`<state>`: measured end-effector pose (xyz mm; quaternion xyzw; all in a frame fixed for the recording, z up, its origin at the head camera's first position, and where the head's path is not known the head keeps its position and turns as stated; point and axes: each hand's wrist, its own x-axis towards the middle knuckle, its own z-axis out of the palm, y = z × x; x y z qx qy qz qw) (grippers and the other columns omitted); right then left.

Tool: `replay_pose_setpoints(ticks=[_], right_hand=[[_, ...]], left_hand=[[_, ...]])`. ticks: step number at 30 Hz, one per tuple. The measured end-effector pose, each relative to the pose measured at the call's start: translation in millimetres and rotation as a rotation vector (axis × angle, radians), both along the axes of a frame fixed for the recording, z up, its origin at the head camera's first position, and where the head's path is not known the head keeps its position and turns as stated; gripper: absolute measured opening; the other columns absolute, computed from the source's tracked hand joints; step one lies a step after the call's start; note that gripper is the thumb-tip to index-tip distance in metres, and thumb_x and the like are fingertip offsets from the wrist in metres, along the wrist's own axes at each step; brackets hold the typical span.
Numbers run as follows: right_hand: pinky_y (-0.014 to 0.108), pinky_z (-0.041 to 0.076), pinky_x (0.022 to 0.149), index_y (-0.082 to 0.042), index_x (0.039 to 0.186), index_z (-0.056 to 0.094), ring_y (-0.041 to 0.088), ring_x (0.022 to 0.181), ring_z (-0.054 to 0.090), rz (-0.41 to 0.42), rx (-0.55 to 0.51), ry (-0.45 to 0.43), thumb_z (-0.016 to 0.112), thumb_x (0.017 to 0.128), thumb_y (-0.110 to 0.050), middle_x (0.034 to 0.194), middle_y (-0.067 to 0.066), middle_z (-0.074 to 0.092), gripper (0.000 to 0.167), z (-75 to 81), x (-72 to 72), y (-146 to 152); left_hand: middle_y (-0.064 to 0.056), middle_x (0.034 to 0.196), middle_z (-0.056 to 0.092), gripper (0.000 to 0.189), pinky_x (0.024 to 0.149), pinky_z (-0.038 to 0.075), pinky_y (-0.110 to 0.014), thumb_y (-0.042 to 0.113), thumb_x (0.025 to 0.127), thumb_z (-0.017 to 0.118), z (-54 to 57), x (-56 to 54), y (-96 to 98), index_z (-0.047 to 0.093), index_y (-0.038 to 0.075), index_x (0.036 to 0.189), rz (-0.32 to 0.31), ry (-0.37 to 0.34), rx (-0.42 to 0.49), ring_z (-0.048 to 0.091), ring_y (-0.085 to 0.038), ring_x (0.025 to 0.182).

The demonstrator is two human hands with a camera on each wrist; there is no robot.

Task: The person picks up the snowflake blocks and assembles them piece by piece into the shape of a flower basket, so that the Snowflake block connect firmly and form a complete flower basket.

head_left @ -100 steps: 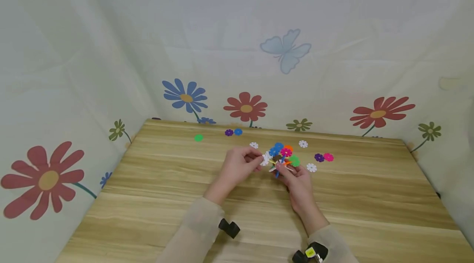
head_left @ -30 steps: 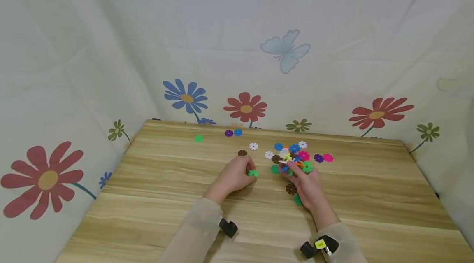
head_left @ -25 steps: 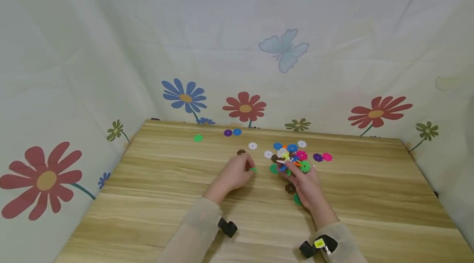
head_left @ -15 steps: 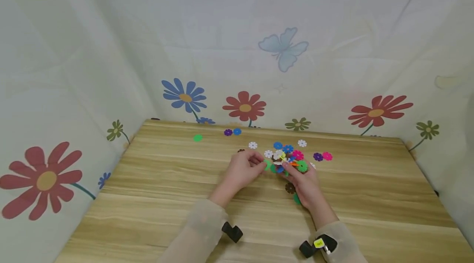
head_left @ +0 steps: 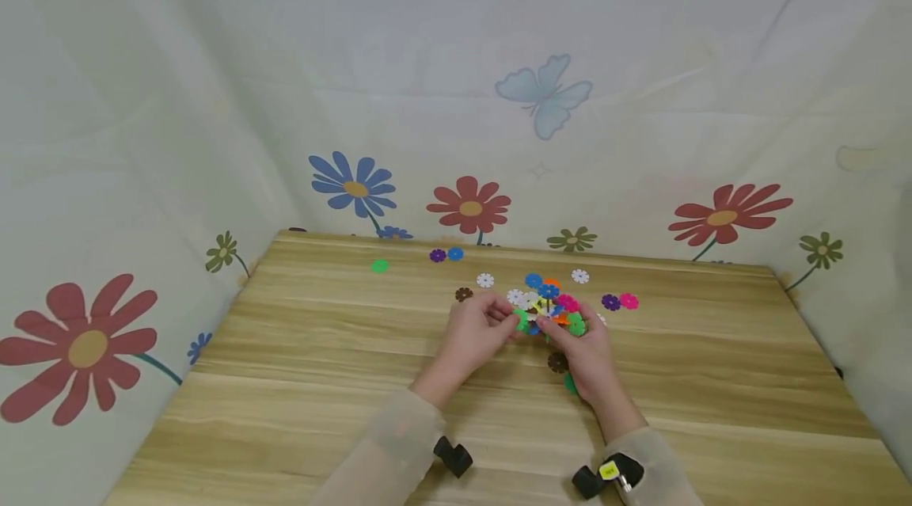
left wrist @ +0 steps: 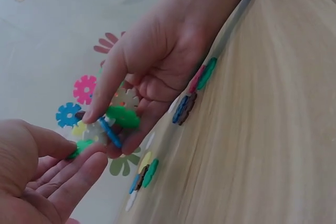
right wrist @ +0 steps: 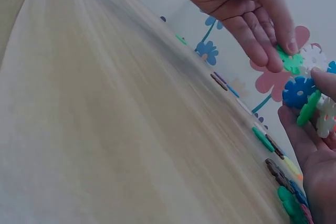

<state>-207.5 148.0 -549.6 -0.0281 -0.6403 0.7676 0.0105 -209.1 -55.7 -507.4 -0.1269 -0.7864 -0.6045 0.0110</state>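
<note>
My right hand (head_left: 587, 348) holds a cluster of interlocked notched plastic discs (head_left: 548, 291) above the table, thumb on the near side. The cluster mixes blue, white, pink, orange, yellow and green pieces. Between thumb and fingers, my left hand (head_left: 473, 338) pinches a bright green notched disc (right wrist: 290, 60) against the cluster's left side. In the right wrist view this disc meets a white disc (right wrist: 313, 56); whether their slots have joined I cannot tell. A blue disc (left wrist: 68, 115) and a pink disc (left wrist: 85, 89) stick out from the cluster in the left wrist view.
Loose discs lie on the wooden table (head_left: 285, 379): brown (head_left: 464, 294) and white (head_left: 485, 280) beyond the left hand, purple (head_left: 610, 302) and pink (head_left: 628, 301) at right, another brown (head_left: 558, 363) beneath the right hand. A light green disc (head_left: 380, 266) lies far left. Printed cloth hangs behind.
About a second ago the left hand held the green disc apart, low at the left. It has since carried it right to the cluster. The right hand has turned the cluster slightly and shifted it left.
</note>
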Motion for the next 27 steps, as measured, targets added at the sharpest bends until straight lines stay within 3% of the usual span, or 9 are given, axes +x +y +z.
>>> replay_pose_setpoints(ticks=[7,14,19,27], right_hand=[[0.023,0.059,0.093,-0.006,0.145,0.057,0.011,0.108,0.069,-0.011,0.081,0.011,0.085,0.097,-0.009,0.136,0.011,0.068,0.056,1.2,0.9,0.0],[0.024,0.059,0.096,-0.005,0.148,0.057,0.012,0.112,0.069,0.009,0.098,-0.006,0.086,0.096,-0.008,0.139,0.013,0.067,0.06,-0.7,1.9,0.9],[0.024,0.059,0.093,-0.004,0.146,0.058,0.013,0.108,0.069,0.018,0.075,-0.02,0.085,0.097,-0.01,0.132,0.007,0.068,0.057,-0.7,1.3,0.4],[0.026,0.061,0.088,-0.001,0.139,0.062,0.012,0.098,0.072,0.065,0.037,-0.063,0.085,0.097,-0.009,0.113,-0.001,0.079,0.049,-0.5,1.2,2.5]], left_hand=[[-0.006,0.086,0.075,0.003,0.065,0.065,-0.031,-0.002,0.099,0.076,-3.0,1.7,4.5,0.074,0.0,0.101,0.003,-0.007,0.004,0.079,-0.021,0.075],[-0.008,0.086,0.075,0.007,0.07,0.067,-0.044,-0.005,0.099,0.075,-5.1,3.6,5.6,0.074,0.003,0.097,-0.011,-0.032,0.048,0.08,-0.027,0.076],[-0.011,0.088,0.075,0.005,0.071,0.067,-0.046,-0.004,0.099,0.076,-3.3,3.7,5.0,0.074,0.0,0.1,-0.012,-0.033,0.048,0.081,-0.031,0.079],[-0.01,0.088,0.075,0.004,0.071,0.067,-0.053,0.0,0.1,0.076,-2.7,0.2,1.2,0.073,-0.002,0.101,-0.008,-0.042,0.083,0.079,-0.021,0.073]])
